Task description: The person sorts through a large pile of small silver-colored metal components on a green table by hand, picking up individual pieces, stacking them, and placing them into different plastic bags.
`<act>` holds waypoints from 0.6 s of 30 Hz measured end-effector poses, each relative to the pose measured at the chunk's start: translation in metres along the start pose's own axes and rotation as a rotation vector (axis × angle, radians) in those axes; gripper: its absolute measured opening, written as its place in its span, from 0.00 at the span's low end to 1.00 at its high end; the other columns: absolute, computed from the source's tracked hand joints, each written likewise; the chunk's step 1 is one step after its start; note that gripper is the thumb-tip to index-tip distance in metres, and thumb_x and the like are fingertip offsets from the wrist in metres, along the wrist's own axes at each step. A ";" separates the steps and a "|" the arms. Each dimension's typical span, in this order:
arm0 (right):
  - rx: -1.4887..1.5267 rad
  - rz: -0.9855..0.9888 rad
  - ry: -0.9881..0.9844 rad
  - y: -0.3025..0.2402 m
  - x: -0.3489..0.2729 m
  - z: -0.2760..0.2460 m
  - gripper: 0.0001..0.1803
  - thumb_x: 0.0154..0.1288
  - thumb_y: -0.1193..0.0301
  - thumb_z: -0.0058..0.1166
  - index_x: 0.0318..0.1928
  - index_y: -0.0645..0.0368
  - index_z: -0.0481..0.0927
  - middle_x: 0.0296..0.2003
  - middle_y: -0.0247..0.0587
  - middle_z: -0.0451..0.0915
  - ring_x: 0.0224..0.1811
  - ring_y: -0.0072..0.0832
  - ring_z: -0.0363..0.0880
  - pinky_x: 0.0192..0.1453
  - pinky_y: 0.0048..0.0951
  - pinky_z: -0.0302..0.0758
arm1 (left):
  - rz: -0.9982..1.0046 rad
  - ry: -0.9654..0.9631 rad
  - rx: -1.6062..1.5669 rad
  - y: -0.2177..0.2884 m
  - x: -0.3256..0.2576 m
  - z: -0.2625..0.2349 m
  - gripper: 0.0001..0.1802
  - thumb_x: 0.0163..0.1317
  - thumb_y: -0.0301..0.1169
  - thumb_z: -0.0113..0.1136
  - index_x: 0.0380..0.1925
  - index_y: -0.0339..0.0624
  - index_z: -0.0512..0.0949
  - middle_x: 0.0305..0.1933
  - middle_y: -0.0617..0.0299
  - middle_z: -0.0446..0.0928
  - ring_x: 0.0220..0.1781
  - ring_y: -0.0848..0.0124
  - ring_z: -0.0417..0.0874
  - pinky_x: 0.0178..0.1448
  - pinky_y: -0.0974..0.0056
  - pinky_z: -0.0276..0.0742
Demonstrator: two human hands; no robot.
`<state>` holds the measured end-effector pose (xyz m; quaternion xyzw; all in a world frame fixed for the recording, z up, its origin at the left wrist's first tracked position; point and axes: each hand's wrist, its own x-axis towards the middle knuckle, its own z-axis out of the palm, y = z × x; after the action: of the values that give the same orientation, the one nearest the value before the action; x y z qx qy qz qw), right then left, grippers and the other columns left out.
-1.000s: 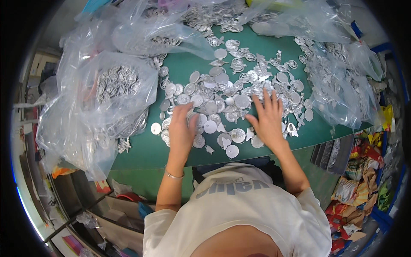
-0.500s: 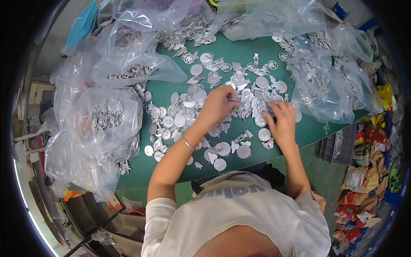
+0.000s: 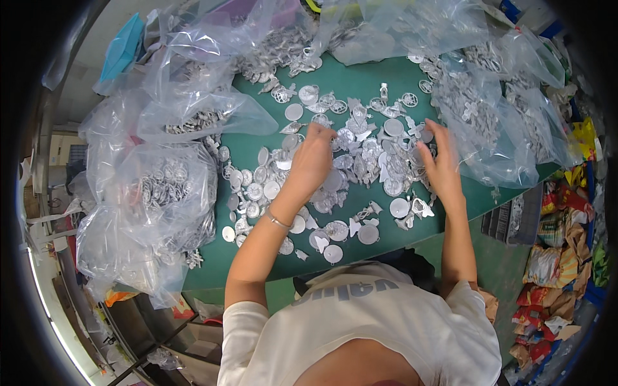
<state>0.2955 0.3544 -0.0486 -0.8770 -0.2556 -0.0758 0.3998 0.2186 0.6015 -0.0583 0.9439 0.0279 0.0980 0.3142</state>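
Many silver-coloured metal pendants [image 3: 369, 154], some round and flat, some openwork or figure-shaped, lie in a loose heap on the green tabletop [image 3: 257, 103]. Over the heap's left part is my left hand [image 3: 313, 157], its fingers drawn together near an oval pendant [image 3: 321, 120]; whatever they may grip is hidden. My right hand [image 3: 443, 168] hovers at the heap's right edge with thumb and forefinger apart, close to a round pendant [image 3: 425, 134]. Nothing shows between its fingers. Below the heap lie several round discs [image 3: 367, 234].
Clear plastic bags of metal pieces crowd the left side [image 3: 168, 183], the right side [image 3: 473, 116] and the far edge [image 3: 386, 45]. A blue container [image 3: 122, 46] stands far left. Beyond the table's right edge are a grey crate [image 3: 505, 219] and colourful packets [image 3: 544, 264].
My left hand has moved left, away from the middle of the heap. My right hand has shifted right and lifted off the pendants, its fingers spreading. The view has shifted slightly.
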 end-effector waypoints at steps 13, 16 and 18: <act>0.022 -0.258 -0.184 -0.010 0.068 0.029 0.16 0.53 0.72 0.57 0.43 0.64 0.75 0.43 0.46 0.74 0.49 0.41 0.70 0.52 0.36 0.65 | -0.681 -0.202 -1.454 -0.029 0.005 -0.024 0.11 0.53 0.30 0.59 0.36 0.41 0.72 0.28 0.61 0.71 0.27 0.73 0.73 0.22 0.72 0.66; -0.392 -0.520 -0.121 0.006 0.083 0.064 0.16 0.52 0.71 0.58 0.42 0.64 0.76 0.43 0.45 0.74 0.49 0.40 0.70 0.54 0.39 0.63 | -0.674 -0.070 -1.573 -0.030 0.007 -0.024 0.10 0.59 0.35 0.52 0.35 0.40 0.72 0.26 0.64 0.72 0.23 0.74 0.71 0.20 0.73 0.64; -0.475 -0.534 -0.186 0.014 0.087 0.072 0.13 0.51 0.70 0.58 0.37 0.65 0.77 0.37 0.42 0.75 0.47 0.37 0.70 0.55 0.41 0.61 | -0.732 0.047 -1.500 -0.028 0.010 -0.022 0.09 0.60 0.34 0.50 0.34 0.40 0.73 0.25 0.66 0.71 0.23 0.74 0.70 0.21 0.72 0.65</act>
<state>0.3722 0.4337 -0.0764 -0.8509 -0.4858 -0.1548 0.1262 0.2245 0.6383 -0.0557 0.4135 0.2665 0.0019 0.8706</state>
